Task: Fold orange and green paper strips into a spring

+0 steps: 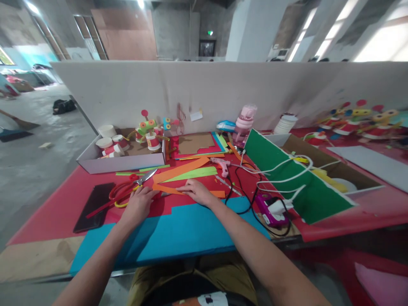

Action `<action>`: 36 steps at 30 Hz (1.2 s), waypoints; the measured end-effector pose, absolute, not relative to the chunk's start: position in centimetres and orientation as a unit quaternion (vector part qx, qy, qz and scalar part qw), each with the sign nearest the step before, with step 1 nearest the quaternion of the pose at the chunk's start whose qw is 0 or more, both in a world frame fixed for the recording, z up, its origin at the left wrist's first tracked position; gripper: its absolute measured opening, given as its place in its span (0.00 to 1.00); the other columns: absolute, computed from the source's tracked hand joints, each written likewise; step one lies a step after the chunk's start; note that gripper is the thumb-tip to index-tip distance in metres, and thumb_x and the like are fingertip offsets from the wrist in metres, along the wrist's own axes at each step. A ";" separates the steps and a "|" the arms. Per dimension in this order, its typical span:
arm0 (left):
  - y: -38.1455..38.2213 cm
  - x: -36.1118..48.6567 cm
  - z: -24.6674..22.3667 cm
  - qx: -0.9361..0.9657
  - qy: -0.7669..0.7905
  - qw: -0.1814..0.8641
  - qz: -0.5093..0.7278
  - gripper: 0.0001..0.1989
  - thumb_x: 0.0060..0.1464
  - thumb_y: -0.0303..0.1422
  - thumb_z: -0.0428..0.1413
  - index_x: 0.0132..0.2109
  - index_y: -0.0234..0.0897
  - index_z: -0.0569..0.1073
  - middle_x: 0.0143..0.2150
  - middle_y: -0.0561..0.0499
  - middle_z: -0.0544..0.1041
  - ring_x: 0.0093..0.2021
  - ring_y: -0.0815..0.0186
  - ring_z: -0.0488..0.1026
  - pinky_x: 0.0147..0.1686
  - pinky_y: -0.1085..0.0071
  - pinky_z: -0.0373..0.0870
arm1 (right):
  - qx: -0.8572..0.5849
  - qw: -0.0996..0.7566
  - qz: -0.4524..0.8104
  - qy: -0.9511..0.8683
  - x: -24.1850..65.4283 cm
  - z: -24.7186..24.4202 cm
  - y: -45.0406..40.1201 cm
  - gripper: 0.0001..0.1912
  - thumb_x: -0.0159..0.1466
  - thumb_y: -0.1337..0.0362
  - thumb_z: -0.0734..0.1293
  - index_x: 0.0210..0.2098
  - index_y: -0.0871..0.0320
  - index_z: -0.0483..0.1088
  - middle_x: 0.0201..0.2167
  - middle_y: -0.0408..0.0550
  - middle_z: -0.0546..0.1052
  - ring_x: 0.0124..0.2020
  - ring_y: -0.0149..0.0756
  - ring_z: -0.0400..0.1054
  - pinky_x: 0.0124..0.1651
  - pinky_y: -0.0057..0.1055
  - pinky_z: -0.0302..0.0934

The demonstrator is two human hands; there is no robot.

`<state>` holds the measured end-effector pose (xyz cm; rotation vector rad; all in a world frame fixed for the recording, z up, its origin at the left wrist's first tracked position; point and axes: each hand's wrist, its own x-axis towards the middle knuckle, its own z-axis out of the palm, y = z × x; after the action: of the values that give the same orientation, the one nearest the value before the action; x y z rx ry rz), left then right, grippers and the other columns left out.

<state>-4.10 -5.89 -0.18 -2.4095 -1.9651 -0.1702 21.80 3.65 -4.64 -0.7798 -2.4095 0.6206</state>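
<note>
Both hands are over a narrow orange paper strip [168, 189] on the red-covered table. My right hand [198, 193] pinches the strip near its middle, thumb and fingers together. My left hand [140, 205] is closed at the strip's left end; its fingertips are partly hidden. Scissors [147, 176] lie just beyond my left hand, blades pointing away and to the right, with yellow handles partly under it. A wider orange strip [183, 169] and a light green strip [194, 173] lie behind the hands. Blue paper [191, 233] covers the table's front edge below my forearms.
A dark phone [94, 208] lies left. A pink glue gun [222, 165] rests behind my right hand, near a purple power strip [270, 210] with cables. A box [127, 163] holds paper cups and figures. A green-sided box [287, 178] stands right; a pale partition [204, 85] rises behind.
</note>
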 end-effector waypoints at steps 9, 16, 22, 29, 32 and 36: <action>-6.1 -5.3 -0.8 -0.775 -0.627 0.007 -0.075 0.22 0.59 0.26 0.44 0.56 0.39 0.74 0.51 0.41 0.75 0.53 0.50 0.68 0.44 0.58 0.67 | -0.293 0.255 0.228 -0.893 21.7 -4.4 3.6 0.13 0.65 0.65 0.68 0.49 0.53 0.77 0.33 0.47 0.69 0.35 0.32 0.63 0.38 0.27 0.56; -5.9 -5.2 -0.8 -0.785 -0.612 -0.003 -0.090 0.23 0.58 0.25 0.46 0.56 0.39 0.75 0.49 0.42 0.76 0.51 0.53 0.69 0.47 0.59 0.66 | -0.295 0.246 0.226 -0.895 21.8 -4.0 3.5 0.14 0.65 0.65 0.67 0.50 0.54 0.76 0.34 0.47 0.69 0.35 0.32 0.63 0.37 0.27 0.55; -6.0 -4.7 -0.4 -0.788 -0.607 0.002 -0.097 0.22 0.58 0.25 0.45 0.55 0.38 0.75 0.48 0.41 0.76 0.50 0.52 0.69 0.44 0.59 0.67 | -0.289 0.254 0.227 -0.895 21.8 -4.4 3.6 0.13 0.65 0.65 0.67 0.50 0.53 0.76 0.34 0.47 0.69 0.34 0.32 0.62 0.37 0.26 0.55; -5.9 -4.5 -0.5 -0.791 -0.603 0.009 -0.102 0.22 0.58 0.26 0.45 0.55 0.39 0.76 0.47 0.41 0.76 0.49 0.52 0.69 0.43 0.59 0.66 | -0.283 0.258 0.240 -0.892 21.8 -4.6 3.8 0.13 0.66 0.66 0.67 0.49 0.52 0.77 0.33 0.46 0.68 0.35 0.32 0.62 0.37 0.26 0.55; -6.0 -4.3 -0.5 -0.795 -0.598 0.008 -0.107 0.22 0.59 0.26 0.45 0.55 0.40 0.76 0.47 0.41 0.76 0.47 0.53 0.68 0.44 0.59 0.66 | -0.286 0.257 0.246 -0.890 21.8 -4.5 3.8 0.14 0.66 0.70 0.65 0.49 0.53 0.77 0.32 0.46 0.68 0.35 0.32 0.62 0.37 0.27 0.55; -6.3 -3.8 -0.6 -0.790 -0.602 0.003 -0.114 0.22 0.59 0.25 0.45 0.55 0.39 0.75 0.47 0.41 0.76 0.47 0.53 0.68 0.43 0.60 0.66 | -0.283 0.261 0.253 -0.888 21.8 -4.4 3.7 0.16 0.66 0.72 0.64 0.49 0.52 0.77 0.32 0.46 0.67 0.34 0.32 0.61 0.37 0.27 0.54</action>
<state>-3.83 -6.32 -0.63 -2.4789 -1.8880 -0.3574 21.83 3.74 -4.36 -0.7672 -2.4035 0.6845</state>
